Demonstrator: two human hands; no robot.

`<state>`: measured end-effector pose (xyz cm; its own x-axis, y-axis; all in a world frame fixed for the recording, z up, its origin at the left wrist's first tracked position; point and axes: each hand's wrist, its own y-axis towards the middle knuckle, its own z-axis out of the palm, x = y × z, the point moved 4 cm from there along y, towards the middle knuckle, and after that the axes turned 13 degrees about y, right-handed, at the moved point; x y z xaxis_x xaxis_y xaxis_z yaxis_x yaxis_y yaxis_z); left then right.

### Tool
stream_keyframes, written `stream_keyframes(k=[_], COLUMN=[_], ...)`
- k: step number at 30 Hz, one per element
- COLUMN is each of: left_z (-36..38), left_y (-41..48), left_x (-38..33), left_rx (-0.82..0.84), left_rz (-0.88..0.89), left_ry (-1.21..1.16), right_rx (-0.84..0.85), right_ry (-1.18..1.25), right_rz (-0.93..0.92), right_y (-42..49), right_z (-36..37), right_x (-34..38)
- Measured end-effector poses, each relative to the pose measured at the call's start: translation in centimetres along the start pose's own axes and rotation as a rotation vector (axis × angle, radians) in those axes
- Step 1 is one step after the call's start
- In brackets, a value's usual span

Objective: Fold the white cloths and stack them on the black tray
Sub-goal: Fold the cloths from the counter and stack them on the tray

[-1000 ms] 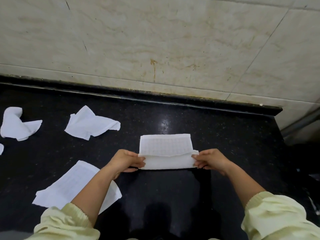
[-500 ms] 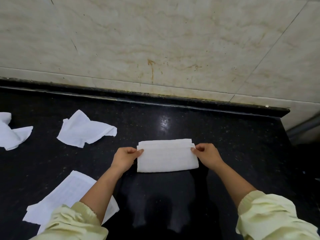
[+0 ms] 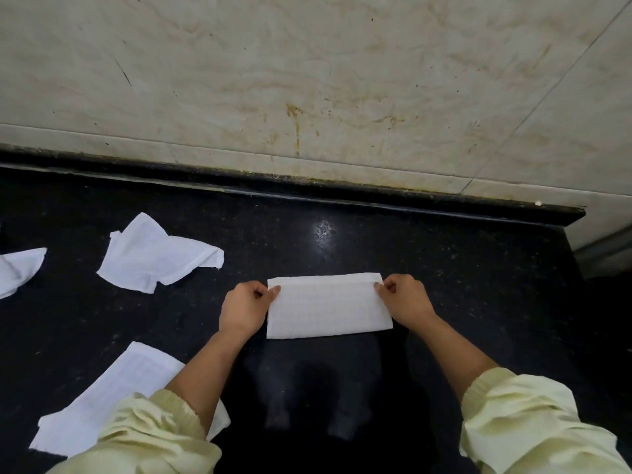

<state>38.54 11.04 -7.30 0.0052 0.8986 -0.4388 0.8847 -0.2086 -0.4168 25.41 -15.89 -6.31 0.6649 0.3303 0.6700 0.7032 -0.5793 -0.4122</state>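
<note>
We see the folded white cloth (image 3: 328, 306) as a wide, neat rectangle lying flat near the middle of the black countertop (image 3: 461, 268), with a faint waffle-grid weave and thin layered edges along its far side. The counter is polished, speckled stone, and a beige veined marble wall (image 3: 307, 80) stands behind it. The left hand (image 3: 243, 307) pinches the far left corner between thumb and forefinger; the right hand (image 3: 405, 301) pinches the far right corner likewise, other fingers curled. Further left lie a crumpled cloth (image 3: 154, 256), a flat cloth (image 3: 113, 395) and a third cloth (image 3: 17, 271) at the frame's edge.
</note>
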Motion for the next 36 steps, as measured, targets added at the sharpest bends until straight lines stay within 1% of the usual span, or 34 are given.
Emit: stream_keyframes(k=[4,10,14,17,24,28,32,36], left_z=[0.0,0.0,-0.5,-0.5,1.3,1.5,1.7,1.7], left_y=[0.2,-0.5,-1.7,-3.6,-6.8,-7.1,-6.9,-6.7], left_x=[-0.1,-0.3,-0.1,0.7,2.2,2.1,2.2,2.3], left_rx=[-0.011,-0.043,-0.065,-0.068,-0.031,-0.028,0.02,0.073], left_rz=[-0.04,-0.049,-0.045,-0.042,-0.045,-0.06,-0.096,-0.164], left_ry=[0.048,0.19,0.168,0.115,0.118,0.095,0.003,-0.114], right_rx=[-0.016,-0.056,-0.054,-0.061,-0.018,-0.063,-0.11,-0.121], right_ry=[-0.035,-0.198,-0.072,-0.001,0.074,0.077,0.115,0.223], right_rz=[0.029,0.035,0.083,0.078,0.135,0.14,0.171,0.227], right_y=[0.1,-0.7,-1.1,-2.0,-5.0,-5.7,-6.2,-6.2], right_z=[0.3,0.6,-0.3,-1.3,-0.5,0.5,1.1,1.5], right_x=[0.0,0.8,-0.1,-1.1,-3.3,-3.3,-3.2,-2.9])
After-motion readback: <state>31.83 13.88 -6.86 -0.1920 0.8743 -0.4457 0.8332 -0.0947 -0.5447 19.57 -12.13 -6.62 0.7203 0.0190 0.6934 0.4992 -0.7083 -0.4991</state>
